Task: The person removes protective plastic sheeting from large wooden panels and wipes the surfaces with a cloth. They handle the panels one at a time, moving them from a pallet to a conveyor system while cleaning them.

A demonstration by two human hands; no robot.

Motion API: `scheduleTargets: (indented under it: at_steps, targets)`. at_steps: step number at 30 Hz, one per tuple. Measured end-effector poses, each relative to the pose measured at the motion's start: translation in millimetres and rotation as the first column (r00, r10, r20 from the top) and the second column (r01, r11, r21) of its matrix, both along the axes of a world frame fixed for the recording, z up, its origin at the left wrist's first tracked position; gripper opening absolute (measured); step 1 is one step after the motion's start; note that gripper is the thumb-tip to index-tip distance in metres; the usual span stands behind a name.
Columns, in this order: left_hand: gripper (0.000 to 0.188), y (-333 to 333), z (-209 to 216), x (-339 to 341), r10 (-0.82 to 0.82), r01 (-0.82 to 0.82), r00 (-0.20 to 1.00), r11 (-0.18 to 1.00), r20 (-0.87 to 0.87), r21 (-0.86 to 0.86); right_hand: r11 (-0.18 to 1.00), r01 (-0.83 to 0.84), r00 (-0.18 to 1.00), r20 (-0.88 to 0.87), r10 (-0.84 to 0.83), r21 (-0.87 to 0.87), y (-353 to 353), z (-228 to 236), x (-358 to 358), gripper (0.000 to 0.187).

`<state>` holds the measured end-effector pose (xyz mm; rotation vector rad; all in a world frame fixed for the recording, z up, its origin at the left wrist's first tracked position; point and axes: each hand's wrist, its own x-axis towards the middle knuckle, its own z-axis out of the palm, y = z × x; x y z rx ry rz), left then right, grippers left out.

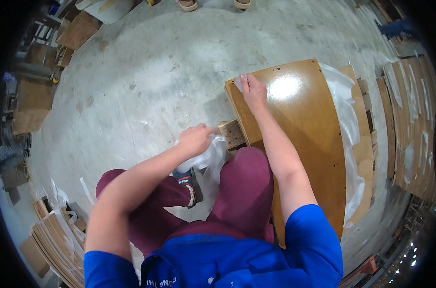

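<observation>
Honey-brown with dark dots near the edges on the panel (309, 134), partly washed white by glare. Milky white in the crumpled plastic sheet (213, 157). Maroon over the trousers (244, 192); bright blue with white lettering on the shirt (304, 245). Mottled grey across the floor (146, 81). Probably navy with red on the shadowed shoe (184, 181).

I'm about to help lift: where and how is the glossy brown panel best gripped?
Probably the left edge of the panel, from the left, thumb on top: it lies flat, with that edge mostly bare and white wrapping along the right.
</observation>
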<state>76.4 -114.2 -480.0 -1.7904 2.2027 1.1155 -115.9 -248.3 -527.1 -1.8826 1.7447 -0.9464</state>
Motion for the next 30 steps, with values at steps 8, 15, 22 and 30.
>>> scheduleTargets:
  at_steps: [8, 15, 22, 30]
  targets:
    - [0.042, -17, -55, -108, 0.72, -0.644, 0.671, 0.685, -0.179, 0.34, 0.997, 0.059, 0.998, 0.004, -0.059, -0.05, 2, -2, -8, 0.031]
    - [0.08, -27, -30, -116, 0.421, -0.404, 0.902, 0.901, -0.098, 0.157, 0.984, 0.172, 0.983, 0.067, -0.169, -0.042, -16, -2, -39, 0.032]
    - [0.087, -33, -38, -113, 0.314, -0.309, 0.949, 0.942, -0.016, 0.135, 0.932, 0.358, 0.934, 0.022, -0.357, -0.055, -40, -6, -92, 0.031]
    - [0.085, -34, -43, -112, 0.322, -0.32, 0.947, 0.934, 0.01, 0.159, 0.907, 0.417, 0.905, -0.068, -0.42, -0.062, -49, -1, -106, 0.034]
